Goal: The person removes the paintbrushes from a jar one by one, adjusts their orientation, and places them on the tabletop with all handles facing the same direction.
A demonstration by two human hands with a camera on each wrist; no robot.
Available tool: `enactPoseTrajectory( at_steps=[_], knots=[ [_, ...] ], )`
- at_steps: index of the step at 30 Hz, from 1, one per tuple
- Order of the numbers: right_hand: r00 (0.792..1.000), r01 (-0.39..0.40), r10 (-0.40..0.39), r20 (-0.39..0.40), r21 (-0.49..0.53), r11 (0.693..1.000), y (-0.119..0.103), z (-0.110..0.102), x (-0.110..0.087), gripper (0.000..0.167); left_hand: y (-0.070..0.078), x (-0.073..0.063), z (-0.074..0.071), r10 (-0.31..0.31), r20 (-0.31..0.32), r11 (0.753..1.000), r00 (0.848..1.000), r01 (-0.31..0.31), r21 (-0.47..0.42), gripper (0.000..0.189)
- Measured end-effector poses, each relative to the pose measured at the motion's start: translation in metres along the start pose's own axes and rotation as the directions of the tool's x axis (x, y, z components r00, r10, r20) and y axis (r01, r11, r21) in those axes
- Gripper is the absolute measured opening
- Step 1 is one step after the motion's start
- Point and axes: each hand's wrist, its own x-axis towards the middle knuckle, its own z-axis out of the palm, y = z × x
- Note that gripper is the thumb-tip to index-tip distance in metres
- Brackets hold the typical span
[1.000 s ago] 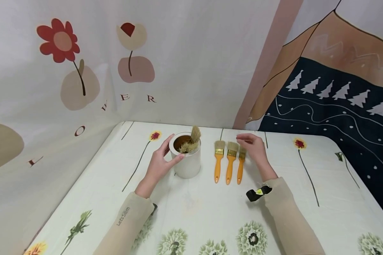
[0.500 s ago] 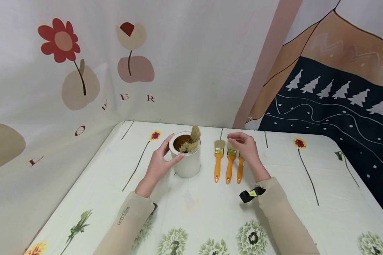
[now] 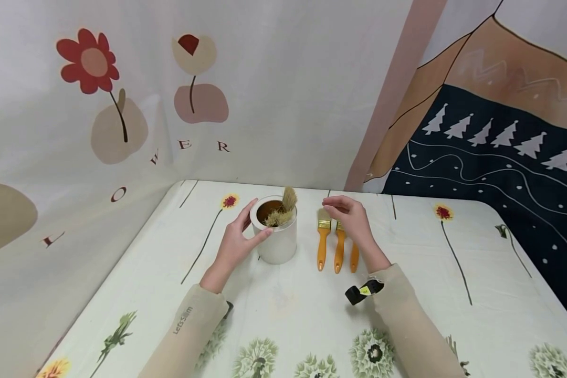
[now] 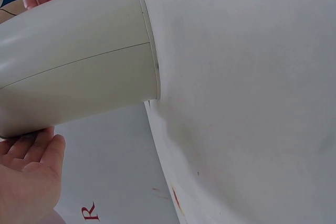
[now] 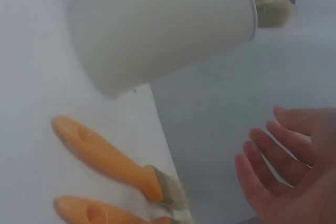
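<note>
1. While the left hand grasps the white canister from its left side, the thumb lies against the near wall just under the rim and the other fingers reach around the far left.
2. Upright on the white, flower-printed bench, the canister shows a brown interior.
3. Two tan bristle heads stand out of the canister's mouth: the taller head at its right edge, the lower head nearer the person.
4. To the right of the canister, and apart from it, three orange-handled brushes lie side by side, handles toward the person: the left brush, the middle brush and the right brush.
5. Also right of the canister, the right hand is released, its fingers loosely bent and holding nothing; it hovers over the brushes and hides parts of the middle and right ones.
6. Nearer the person than the canister, and to its right, a black device with a yellow label sits at the right sleeve.
7. Behind the canister hangs a pale printed cloth.
</note>
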Motion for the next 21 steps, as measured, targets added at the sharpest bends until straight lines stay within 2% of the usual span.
enactPoseTrajectory(
  at_steps=[21],
  knots=[
    [0.988, 0.134, -0.140, 0.068, 0.083, 0.988, -0.032, 0.030, -0.011, 0.035, 0.000, 0.000, 0.000, -0.002, -0.002, 1.000, 1.000, 0.002, 0.008, 0.081]
  ],
)
